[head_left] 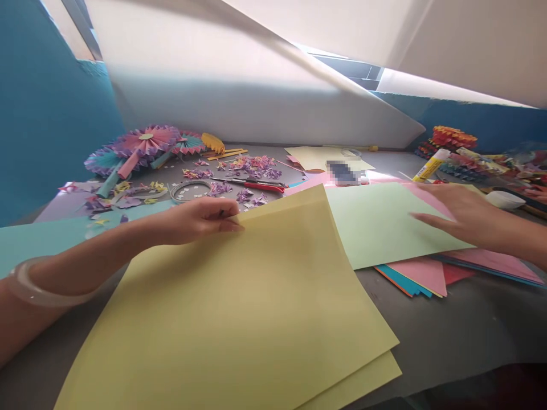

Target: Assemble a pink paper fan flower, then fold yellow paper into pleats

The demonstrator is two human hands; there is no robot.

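Observation:
My left hand (209,219), with a clear bangle on its wrist, pinches the top edge of yellow paper sheets (239,302). At least two sheets hang there, their lower right corners offset. Over to the right, my right hand (465,210) lies over a pale green sheet (384,222), thumb spread from the other fingers. Its fingertips are partly hidden and somewhat blurred. Just beyond this hand is a yellow glue stick (429,165) with a white cap. Pink and blue papers (421,273) stick out from under the green sheet.
Folded paper rosettes (145,139) lie at the back left. Nearer are purple paper scraps (252,165), a red craft knife (260,185) and a tape ring (190,191). A blurred-out phone-like object (342,172) lies mid-back. More coloured paper folds (453,139) sit back right.

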